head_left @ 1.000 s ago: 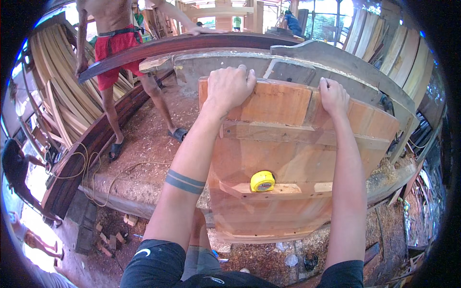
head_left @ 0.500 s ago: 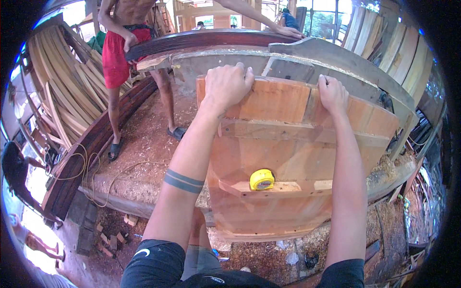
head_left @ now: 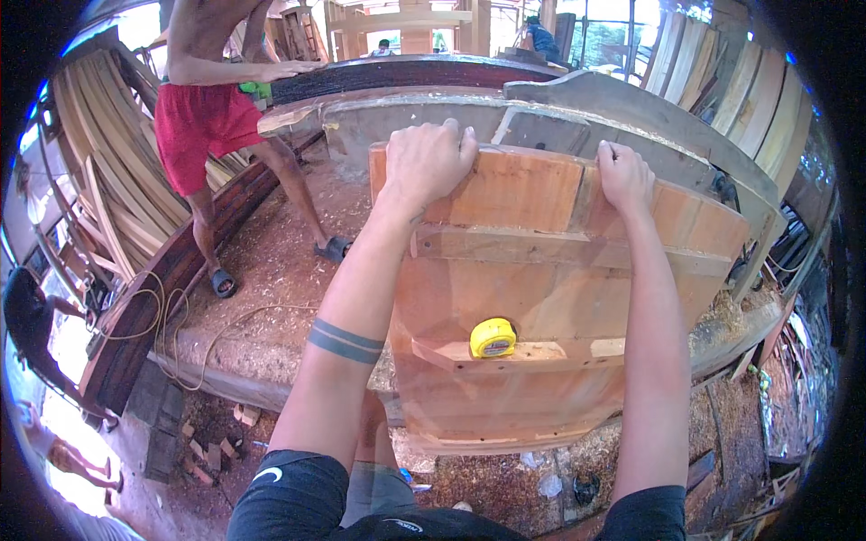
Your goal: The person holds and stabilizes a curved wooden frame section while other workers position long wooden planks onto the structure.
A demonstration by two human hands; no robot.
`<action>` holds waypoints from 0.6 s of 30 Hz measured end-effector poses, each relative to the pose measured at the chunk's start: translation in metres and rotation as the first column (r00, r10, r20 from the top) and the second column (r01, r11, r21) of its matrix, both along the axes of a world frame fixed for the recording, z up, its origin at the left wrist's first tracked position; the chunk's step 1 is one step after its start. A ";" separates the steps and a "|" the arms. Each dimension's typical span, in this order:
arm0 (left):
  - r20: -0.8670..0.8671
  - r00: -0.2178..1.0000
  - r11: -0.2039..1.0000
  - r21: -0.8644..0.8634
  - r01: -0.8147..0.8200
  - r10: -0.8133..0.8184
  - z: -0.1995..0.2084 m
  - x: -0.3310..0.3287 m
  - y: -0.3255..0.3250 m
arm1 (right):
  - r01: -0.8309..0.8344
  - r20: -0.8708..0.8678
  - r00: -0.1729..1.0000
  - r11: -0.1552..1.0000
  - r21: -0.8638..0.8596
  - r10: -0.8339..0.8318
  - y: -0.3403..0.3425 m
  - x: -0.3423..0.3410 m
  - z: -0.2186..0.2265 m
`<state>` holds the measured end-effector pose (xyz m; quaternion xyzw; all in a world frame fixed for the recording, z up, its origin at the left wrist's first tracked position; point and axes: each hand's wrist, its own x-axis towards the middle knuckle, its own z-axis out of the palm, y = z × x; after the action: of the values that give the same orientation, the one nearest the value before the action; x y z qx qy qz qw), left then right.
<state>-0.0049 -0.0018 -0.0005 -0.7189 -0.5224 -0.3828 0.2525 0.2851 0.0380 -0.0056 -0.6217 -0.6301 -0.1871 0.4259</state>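
Both hands are on a wooden panel [head_left: 514,302], which stands between the person and a grey frame [head_left: 397,122]. Its foot is low over the shaving-strewn floor [head_left: 451,478]; what bears it there I cannot tell. The left hand [head_left: 430,160] grips the top edge near its left corner, the right hand [head_left: 627,178] grips it farther right; the fingers of each curl over the edge, their tips out of sight.

Thick boards and two battens suggest something stiff and likely heavy. The bare wood should grip well enough, and the top edge, with hands well apart as here, looks a sound hold. The long axis seems to run left to right, along the upper batten [head_left: 532,249]; the battened face is toward the person, and the narrower edge points down. A yellow tape measure [head_left: 492,338] sits loose on the lower batten [head_left: 591,353], toward its left end, and could slide if the panel tips.
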 end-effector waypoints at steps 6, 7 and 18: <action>-0.003 1.000 1.000 0.006 0.000 0.000 0.000 0.000 0.000 | -0.009 0.000 1.000 1.000 -0.001 0.009 0.001 0.001 0.000; -0.005 1.000 1.000 0.003 -0.004 0.004 0.000 0.000 0.000 | -0.007 0.000 1.000 1.000 -0.005 0.007 0.001 0.001 0.000; 0.001 1.000 1.000 -0.012 -0.008 0.008 0.000 0.000 0.001 | -0.017 0.010 1.000 1.000 -0.005 0.017 0.002 0.002 0.000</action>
<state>-0.0051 -0.0013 -0.0003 -0.7181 -0.5276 -0.3792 0.2493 0.2868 0.0395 -0.0057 -0.6165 -0.6381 -0.1850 0.4226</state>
